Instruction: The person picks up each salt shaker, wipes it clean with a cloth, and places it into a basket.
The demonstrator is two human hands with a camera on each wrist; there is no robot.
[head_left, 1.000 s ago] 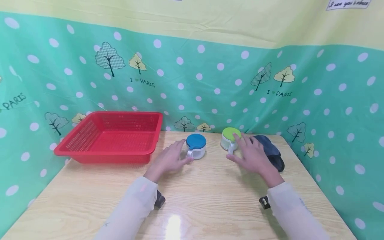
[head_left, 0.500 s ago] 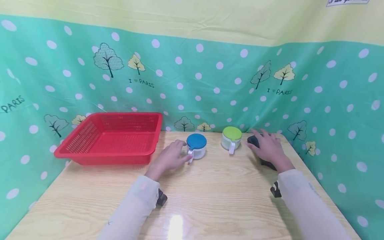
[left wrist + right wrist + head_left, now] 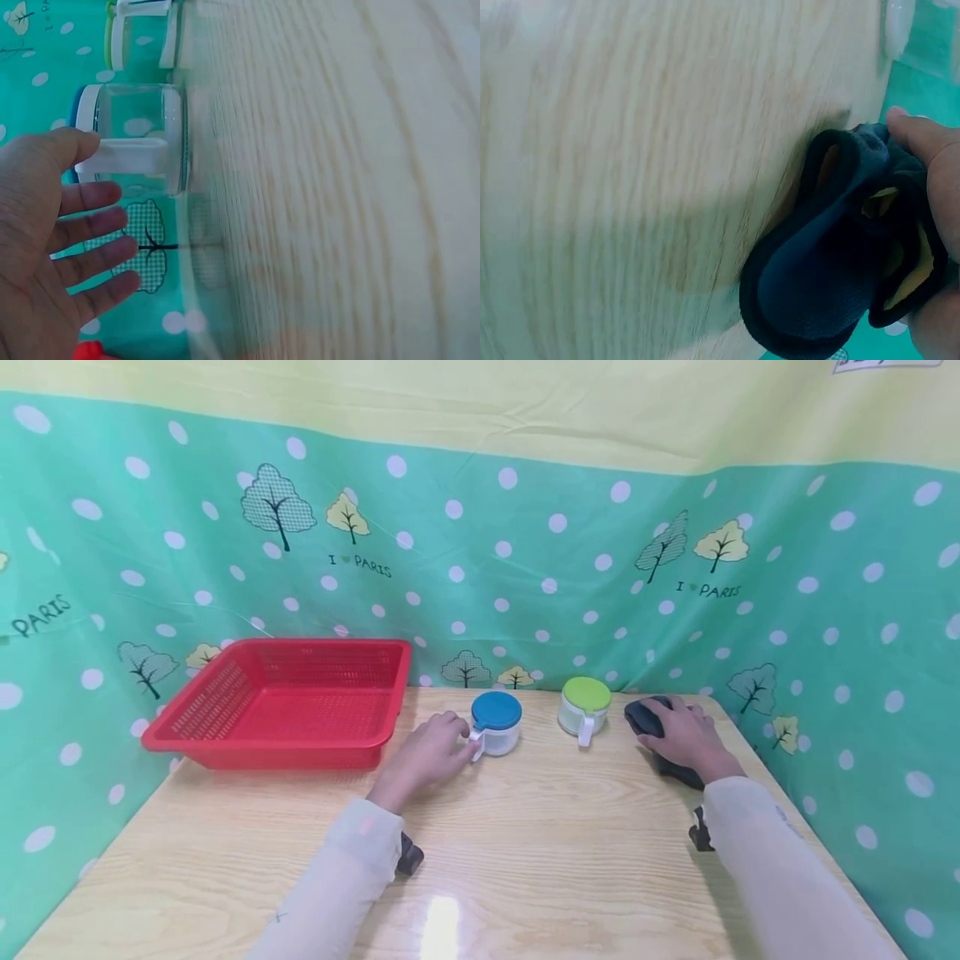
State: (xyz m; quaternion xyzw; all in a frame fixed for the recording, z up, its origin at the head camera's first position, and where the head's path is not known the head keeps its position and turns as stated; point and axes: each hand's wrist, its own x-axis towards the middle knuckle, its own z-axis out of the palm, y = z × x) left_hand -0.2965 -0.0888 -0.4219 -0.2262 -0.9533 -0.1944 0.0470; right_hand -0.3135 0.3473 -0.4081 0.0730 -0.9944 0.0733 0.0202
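Note:
My left hand [image 3: 429, 756] is at a clear jar with a blue lid [image 3: 496, 711], fingers extended behind it. In the left wrist view the thumb tip meets the jar's white handle [image 3: 127, 156] near the lid, and the other fingers are spread beside the jar. At the right, my right hand [image 3: 688, 737] grips a dark navy fabric item with black edging [image 3: 810, 289], rounded and slipper-like, with yellow showing in its openings. The thumb lies along its upper side; part of the fingers is hidden. Between the hands stands a clear jar with a green lid [image 3: 587, 695] and white handle.
A red plastic basket [image 3: 273, 746] with perforated walls stands at the back left of the wooden table [image 3: 525, 860]. Behind it hangs a green and yellow curtain [image 3: 450, 510] with dots and trees. It also runs along both sides of the table.
My right hand has moved right, from the green-lidded jar to the navy fabric item, and come down on it. The left hand has stayed at the blue-lidded jar.

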